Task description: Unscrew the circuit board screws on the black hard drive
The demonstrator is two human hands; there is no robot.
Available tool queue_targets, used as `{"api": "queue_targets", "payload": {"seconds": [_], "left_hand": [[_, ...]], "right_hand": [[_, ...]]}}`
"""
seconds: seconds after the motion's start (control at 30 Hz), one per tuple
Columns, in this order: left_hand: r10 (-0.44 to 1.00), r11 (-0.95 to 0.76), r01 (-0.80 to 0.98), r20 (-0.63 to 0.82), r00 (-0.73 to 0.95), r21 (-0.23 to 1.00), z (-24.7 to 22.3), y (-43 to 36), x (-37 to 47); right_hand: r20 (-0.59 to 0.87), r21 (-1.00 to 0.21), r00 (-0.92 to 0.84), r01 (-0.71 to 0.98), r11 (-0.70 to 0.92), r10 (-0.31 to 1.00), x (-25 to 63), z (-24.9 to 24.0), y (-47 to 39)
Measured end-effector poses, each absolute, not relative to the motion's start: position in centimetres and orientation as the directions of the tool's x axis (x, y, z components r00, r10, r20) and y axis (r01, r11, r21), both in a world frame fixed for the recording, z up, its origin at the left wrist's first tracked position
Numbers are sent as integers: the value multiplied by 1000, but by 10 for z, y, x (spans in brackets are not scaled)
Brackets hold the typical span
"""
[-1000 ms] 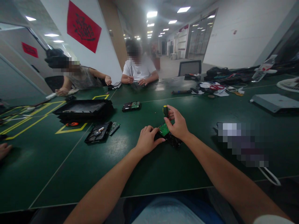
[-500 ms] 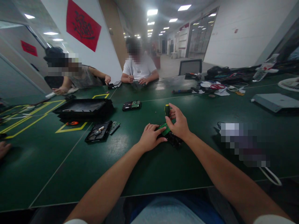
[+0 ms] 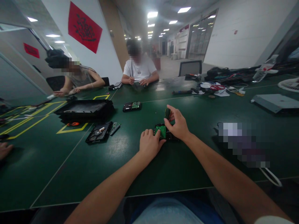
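Note:
A hard drive (image 3: 171, 136) with a green circuit board (image 3: 161, 131) lies on the table in front of me. My left hand (image 3: 149, 141) grips its left side, one finger on the board and the thumb along the near edge. Above the drive's right part, my right hand (image 3: 177, 123) is closed around the green-and-black handle of a screwdriver (image 3: 167, 113), held upright. The screwdriver's tip is hidden behind the right hand.
To the left lie an opened drive casing (image 3: 98, 133), a loose circuit board (image 3: 115, 127) and stacked black trays (image 3: 85, 109). Another hard drive (image 3: 132, 106) sits farther back. A grey metal box (image 3: 274, 102) is at right. Two people (image 3: 140, 69) sit across the table.
The hard drive has turned to lie more squarely, and my left hand has shifted with it. The screwdriver has tilted slightly in my right hand. At far left, a person's arm has moved inward.

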State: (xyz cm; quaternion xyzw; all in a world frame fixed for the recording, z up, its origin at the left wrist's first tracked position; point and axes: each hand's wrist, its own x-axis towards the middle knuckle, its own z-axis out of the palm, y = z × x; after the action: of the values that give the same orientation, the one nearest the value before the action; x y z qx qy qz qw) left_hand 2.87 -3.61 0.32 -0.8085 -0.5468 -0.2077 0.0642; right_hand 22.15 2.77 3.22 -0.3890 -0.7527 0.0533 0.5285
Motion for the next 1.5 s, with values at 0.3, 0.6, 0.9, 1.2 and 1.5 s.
{"api": "queue_targets", "payload": {"seconds": [0.3,0.6,0.9,1.2,1.5], "left_hand": [[898,-390,884,321,301,260,9,-26,10],[781,-624,675,306,544,393,-1,16,-16],[755,-656,645,313,577,392,0,19,-12],[844,-531,738,329,423,415,-5,3,-2],[828,-543,642,219,516,541,3,5,-21]], "right_hand": [[758,-486,-138,534,692,638,222,33,25],[778,-463,-117,559,688,618,219,36,22],[792,-456,-79,584,672,606,223,37,25],[804,-460,-43,585,667,593,223,33,25],[810,-442,-78,571,691,582,222,32,26]]}}
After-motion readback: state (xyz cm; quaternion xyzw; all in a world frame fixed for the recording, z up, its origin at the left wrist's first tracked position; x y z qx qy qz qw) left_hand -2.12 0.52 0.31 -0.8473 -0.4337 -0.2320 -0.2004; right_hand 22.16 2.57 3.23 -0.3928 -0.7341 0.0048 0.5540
